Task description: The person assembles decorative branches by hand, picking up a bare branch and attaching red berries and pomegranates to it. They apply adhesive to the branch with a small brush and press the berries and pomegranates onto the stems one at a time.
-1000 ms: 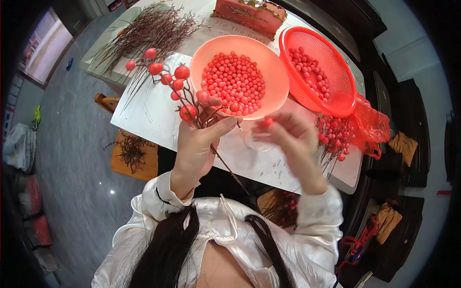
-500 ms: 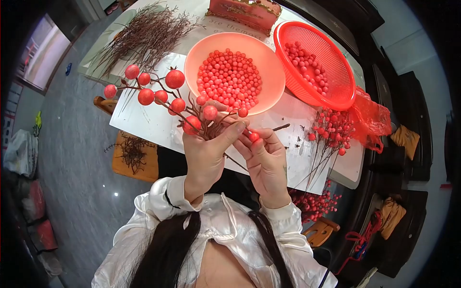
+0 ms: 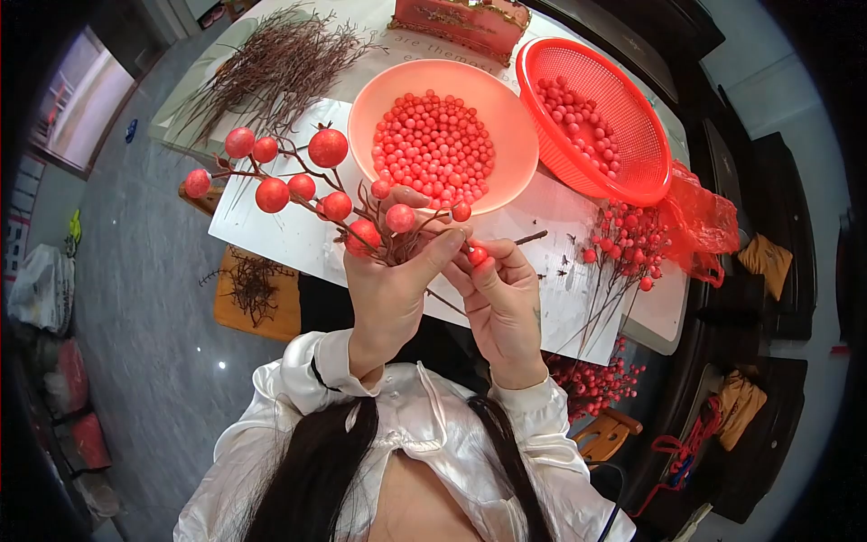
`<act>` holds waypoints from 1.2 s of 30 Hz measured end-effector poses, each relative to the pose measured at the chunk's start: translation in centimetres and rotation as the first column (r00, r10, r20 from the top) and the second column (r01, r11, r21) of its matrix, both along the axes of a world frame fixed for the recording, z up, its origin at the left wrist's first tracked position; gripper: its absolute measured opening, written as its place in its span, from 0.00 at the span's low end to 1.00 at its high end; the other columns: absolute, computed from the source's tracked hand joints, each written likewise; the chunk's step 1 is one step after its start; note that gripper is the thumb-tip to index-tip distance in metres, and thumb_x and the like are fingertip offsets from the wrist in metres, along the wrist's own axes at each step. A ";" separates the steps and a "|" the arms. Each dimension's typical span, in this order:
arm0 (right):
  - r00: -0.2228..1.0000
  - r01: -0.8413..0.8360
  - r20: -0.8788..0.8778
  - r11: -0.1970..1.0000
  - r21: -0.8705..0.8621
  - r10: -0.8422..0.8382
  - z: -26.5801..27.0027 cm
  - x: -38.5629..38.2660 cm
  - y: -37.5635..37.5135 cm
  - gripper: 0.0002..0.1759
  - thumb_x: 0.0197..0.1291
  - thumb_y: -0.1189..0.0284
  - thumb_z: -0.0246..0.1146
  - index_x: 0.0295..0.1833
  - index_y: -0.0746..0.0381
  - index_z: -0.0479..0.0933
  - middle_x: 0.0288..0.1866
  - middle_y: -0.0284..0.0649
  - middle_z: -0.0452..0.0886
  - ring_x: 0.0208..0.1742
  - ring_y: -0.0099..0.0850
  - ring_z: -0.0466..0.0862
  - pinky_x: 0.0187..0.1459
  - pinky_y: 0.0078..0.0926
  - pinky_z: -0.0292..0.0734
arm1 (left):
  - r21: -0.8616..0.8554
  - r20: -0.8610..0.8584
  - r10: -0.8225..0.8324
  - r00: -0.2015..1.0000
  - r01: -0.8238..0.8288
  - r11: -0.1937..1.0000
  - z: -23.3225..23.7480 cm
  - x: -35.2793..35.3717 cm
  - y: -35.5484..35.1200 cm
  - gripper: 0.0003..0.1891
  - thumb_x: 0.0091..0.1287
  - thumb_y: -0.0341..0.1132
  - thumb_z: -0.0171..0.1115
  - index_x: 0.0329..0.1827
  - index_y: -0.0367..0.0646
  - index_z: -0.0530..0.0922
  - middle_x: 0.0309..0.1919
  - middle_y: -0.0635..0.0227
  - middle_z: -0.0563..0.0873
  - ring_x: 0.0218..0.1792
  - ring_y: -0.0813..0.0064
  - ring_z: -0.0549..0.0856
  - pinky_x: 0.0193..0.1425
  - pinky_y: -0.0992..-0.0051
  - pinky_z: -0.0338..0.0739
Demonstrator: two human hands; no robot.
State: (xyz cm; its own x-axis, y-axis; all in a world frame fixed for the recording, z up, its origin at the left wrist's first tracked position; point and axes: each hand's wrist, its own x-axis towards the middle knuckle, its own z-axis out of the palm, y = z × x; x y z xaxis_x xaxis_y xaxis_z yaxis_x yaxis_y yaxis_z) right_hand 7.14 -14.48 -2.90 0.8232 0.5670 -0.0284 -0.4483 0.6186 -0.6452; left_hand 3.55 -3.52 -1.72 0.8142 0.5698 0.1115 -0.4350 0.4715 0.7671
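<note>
My left hand [image 3: 393, 289] is closed around the brown stems of an artificial berry branch [image 3: 339, 206], whose red berries fan out to the upper left. Between the thumb and fingers of my right hand [image 3: 506, 298] is a single small red berry [image 3: 478, 256]. The two hands meet at the fingertips, and the berry sits against a twig end there; whether it is fixed on cannot be made out. The branch's main stem [image 3: 531, 238] sticks out beyond my right fingers. Just ahead stands a pale pink bowl [image 3: 361, 108] of loose red berries [image 3: 433, 144].
A red mesh basket [image 3: 632, 90] with more berries stands right of the bowl. Bare brown twigs [image 3: 280, 68] lie at the far left. Berry sprays [image 3: 623, 244] and a red plastic bag [image 3: 704, 221] lie at the right. A pink box [image 3: 461, 27] stands at the back.
The berry branch has tilted slightly, its left tip shifting a little left and down. Both hands keep their hold, almost in place.
</note>
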 end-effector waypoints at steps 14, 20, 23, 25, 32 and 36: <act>0.999 0.037 0.001 0.999 0.027 -0.037 -0.1 0.0 0.3 0.07 0.60 0.76 0.58 0.43 0.67 0.73 0.46 0.47 0.79 0.47 0.34 0.80 0.55 0.34 0.77 | 0.031 0.018 0.007 1.000 -0.008 0.999 0.1 0.1 -0.3 0.21 0.55 0.15 0.59 0.51 0.36 0.66 0.35 0.64 0.82 0.37 0.75 0.83 0.43 0.80 0.77; 0.999 0.048 -0.004 0.999 0.013 -0.048 -0.1 0.0 0.4 0.07 0.60 0.75 0.58 0.43 0.67 0.73 0.45 0.46 0.80 0.47 0.33 0.81 0.55 0.34 0.77 | 0.060 -0.011 -0.004 1.000 0.005 0.998 0.1 -0.1 -0.2 0.21 0.54 0.15 0.59 0.50 0.36 0.67 0.35 0.63 0.82 0.37 0.75 0.83 0.43 0.79 0.77; 0.999 0.053 0.006 0.999 0.005 -0.053 -0.3 0.1 0.4 0.08 0.60 0.75 0.58 0.43 0.68 0.73 0.45 0.45 0.80 0.47 0.33 0.81 0.54 0.34 0.77 | 0.052 0.006 -0.004 1.000 0.004 0.999 -0.1 0.0 -0.2 0.21 0.54 0.15 0.60 0.51 0.36 0.67 0.37 0.62 0.82 0.39 0.74 0.83 0.44 0.78 0.77; 0.998 0.051 0.026 0.999 0.003 -0.051 -0.4 0.2 0.4 0.09 0.61 0.74 0.58 0.44 0.68 0.73 0.45 0.45 0.79 0.47 0.32 0.80 0.54 0.34 0.77 | 0.032 0.016 -0.007 1.000 0.006 0.999 -0.2 0.2 -0.1 0.21 0.54 0.16 0.60 0.52 0.35 0.68 0.39 0.61 0.82 0.41 0.73 0.83 0.46 0.78 0.77; 0.962 0.222 0.208 0.947 -0.230 -0.175 2.0 2.1 -0.7 0.12 0.60 0.71 0.60 0.46 0.68 0.76 0.42 0.40 0.80 0.40 0.25 0.79 0.40 0.22 0.75 | 0.068 -0.220 -0.303 0.927 0.325 0.943 0.2 -0.3 2.5 0.20 0.58 0.24 0.62 0.54 0.34 0.71 0.43 0.60 0.81 0.41 0.77 0.82 0.43 0.76 0.78; 0.931 0.283 0.314 0.912 -0.296 -0.187 3.3 3.2 -0.8 0.13 0.60 0.71 0.61 0.45 0.69 0.76 0.38 0.39 0.80 0.38 0.24 0.78 0.39 0.21 0.75 | 0.030 -0.445 -0.521 0.728 0.594 0.804 1.4 -1.2 4.1 0.15 0.63 0.26 0.55 0.52 0.31 0.71 0.38 0.61 0.81 0.29 0.74 0.82 0.35 0.77 0.77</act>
